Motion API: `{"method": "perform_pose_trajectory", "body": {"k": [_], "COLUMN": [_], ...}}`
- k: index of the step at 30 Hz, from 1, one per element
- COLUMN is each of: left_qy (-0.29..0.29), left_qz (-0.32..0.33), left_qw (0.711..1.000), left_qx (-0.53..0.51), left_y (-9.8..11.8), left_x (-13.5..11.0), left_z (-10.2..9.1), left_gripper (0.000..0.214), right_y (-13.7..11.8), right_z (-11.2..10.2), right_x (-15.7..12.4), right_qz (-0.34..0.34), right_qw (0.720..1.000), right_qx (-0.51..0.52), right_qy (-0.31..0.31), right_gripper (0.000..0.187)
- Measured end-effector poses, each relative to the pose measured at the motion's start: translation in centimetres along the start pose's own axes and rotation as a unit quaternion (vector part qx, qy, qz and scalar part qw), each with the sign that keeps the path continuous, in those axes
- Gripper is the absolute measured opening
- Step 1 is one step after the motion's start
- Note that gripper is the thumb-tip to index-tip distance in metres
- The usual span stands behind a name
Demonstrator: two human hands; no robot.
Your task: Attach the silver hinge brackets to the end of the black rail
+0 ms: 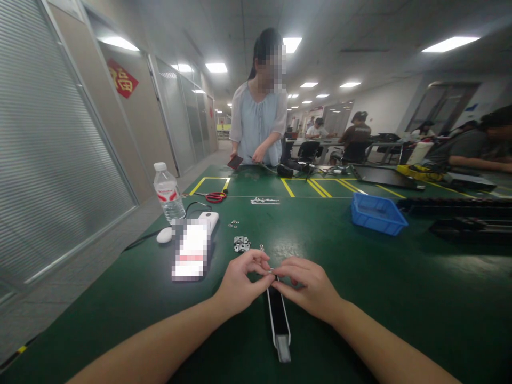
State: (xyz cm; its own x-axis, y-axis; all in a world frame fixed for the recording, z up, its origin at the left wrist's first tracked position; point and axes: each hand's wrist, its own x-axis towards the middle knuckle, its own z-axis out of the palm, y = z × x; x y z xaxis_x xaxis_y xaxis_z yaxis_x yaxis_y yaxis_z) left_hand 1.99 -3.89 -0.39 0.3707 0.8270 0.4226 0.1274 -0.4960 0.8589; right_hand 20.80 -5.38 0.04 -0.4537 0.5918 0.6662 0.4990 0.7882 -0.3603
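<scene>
The left hand [241, 281] and the right hand [311, 289] come together at the far end of a long, narrow black strip with white edges [278, 314]. The strip lies lengthwise on the green worktop [340, 341] between the two forearms, its grey near end pointing toward the wearer. At the fingertips there is a small pale piece [271, 271], partly covered by the fingers. Both hands have their fingers bent and their thumbs turned inward, the tips almost meeting; I cannot tell which of them pinches the piece, or how firmly.

Just beyond the left hand sits a cluster of metal brackets [241, 244], with a few tiny metal parts [262, 247] beside it and some small nuts [233, 224] farther off. Thin white pieces [265, 201] lie farther out, and red-handled scissors [216, 197] rest to their left. On the left side stand or lie a water bottle [168, 194], a bright phone [190, 253] blurred out, and a rounded white object [164, 235]. A blue tray [376, 224] sits to the right. Across the worktop stands another person [259, 120], holding a dark flat object [235, 161].
</scene>
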Motion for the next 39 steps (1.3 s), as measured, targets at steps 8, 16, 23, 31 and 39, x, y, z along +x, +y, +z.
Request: {"method": "perform_pose_trajectory", "body": {"k": [8,16,23,31,39], "left_qy": [-0.006,-0.011,-0.018,-0.005,-0.066], "left_qz": [0.007,0.031,0.077,0.121,0.035], "left_qw": [1.000,0.999,0.994,0.972,0.949], "left_qx": [0.006,0.040,0.069,0.200,0.306], "left_y": [-0.1,-0.1,-0.1,0.5,-0.3], "left_x": [0.0,-0.1,-0.1,0.3,0.7], "left_z": [0.0,0.0,0.0,-0.8,-1.9], "left_gripper": [0.025,0.022,0.016,0.007,0.016], "right_y": [0.0,0.0,0.1,0.8,2.1], "right_z": [0.0,0.1,0.0,-0.8,-1.7], "right_x": [0.0,0.1,0.2,0.0,0.0], "right_qz": [-0.006,-0.014,0.005,0.050,0.110], "right_qw": [1.000,1.000,0.999,0.997,0.990], "right_qx": [-0.015,-0.002,0.010,-0.009,0.015], "right_qy": [-0.003,-0.006,-0.033,-0.054,-0.084], "right_gripper": [0.011,0.011,0.009,0.008,0.008]}}
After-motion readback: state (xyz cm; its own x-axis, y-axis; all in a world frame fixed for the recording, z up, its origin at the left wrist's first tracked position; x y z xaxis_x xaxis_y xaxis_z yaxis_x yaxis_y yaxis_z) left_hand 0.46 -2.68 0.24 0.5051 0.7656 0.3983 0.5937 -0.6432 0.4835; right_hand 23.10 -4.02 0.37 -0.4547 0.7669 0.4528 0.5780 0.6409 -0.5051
